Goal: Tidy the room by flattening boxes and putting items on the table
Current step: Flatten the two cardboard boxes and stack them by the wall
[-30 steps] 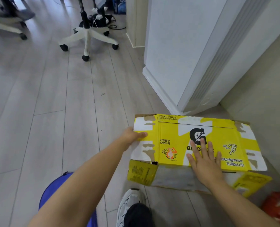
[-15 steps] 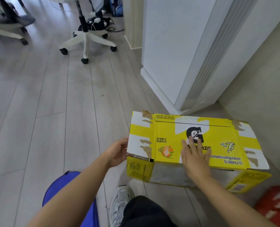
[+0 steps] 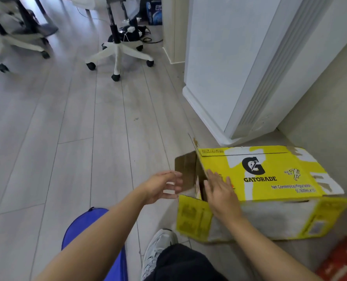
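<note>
Yellow box (image 3: 266,173) on floor; right hand (image 3: 219,191) flat on top, left hand (image 3: 160,186) beside, both grips released.

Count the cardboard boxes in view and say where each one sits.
1: a yellow Gatorade box on the floor beside the white cabinet, its left-end flaps open at both hands. The red object at bottom right is cropped and may be another.

Pale plank floor (image 3: 71,138) under yellow Gatorade box (image 3: 270,175), chair bases (image 3: 117,55), perhaps cables.
</note>
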Action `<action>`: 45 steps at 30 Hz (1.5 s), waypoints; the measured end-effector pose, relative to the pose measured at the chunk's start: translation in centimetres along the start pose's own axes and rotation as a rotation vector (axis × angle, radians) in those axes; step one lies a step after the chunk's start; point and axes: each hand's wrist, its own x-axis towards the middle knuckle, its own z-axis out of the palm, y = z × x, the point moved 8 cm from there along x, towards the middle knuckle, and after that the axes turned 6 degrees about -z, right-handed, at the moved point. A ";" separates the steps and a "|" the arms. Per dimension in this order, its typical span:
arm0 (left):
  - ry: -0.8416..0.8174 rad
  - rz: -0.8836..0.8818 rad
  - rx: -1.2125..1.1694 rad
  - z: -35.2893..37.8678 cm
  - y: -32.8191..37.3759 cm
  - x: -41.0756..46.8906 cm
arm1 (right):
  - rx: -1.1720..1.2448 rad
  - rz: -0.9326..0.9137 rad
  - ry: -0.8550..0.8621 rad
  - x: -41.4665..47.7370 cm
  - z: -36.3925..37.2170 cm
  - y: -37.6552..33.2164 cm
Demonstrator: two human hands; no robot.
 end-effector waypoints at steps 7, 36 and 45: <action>0.313 0.762 1.280 4.1 2.7 -0.5 | 0.186 0.089 0.238 -2.1 -7.4 2.9; -0.071 0.863 2.267 8.8 -0.6 0.9 | 0.276 0.132 0.362 -3.8 -11.0 4.9; -0.055 0.460 2.262 0.6 -7.9 3.9 | -0.012 -0.090 -0.099 -0.4 2.2 5.4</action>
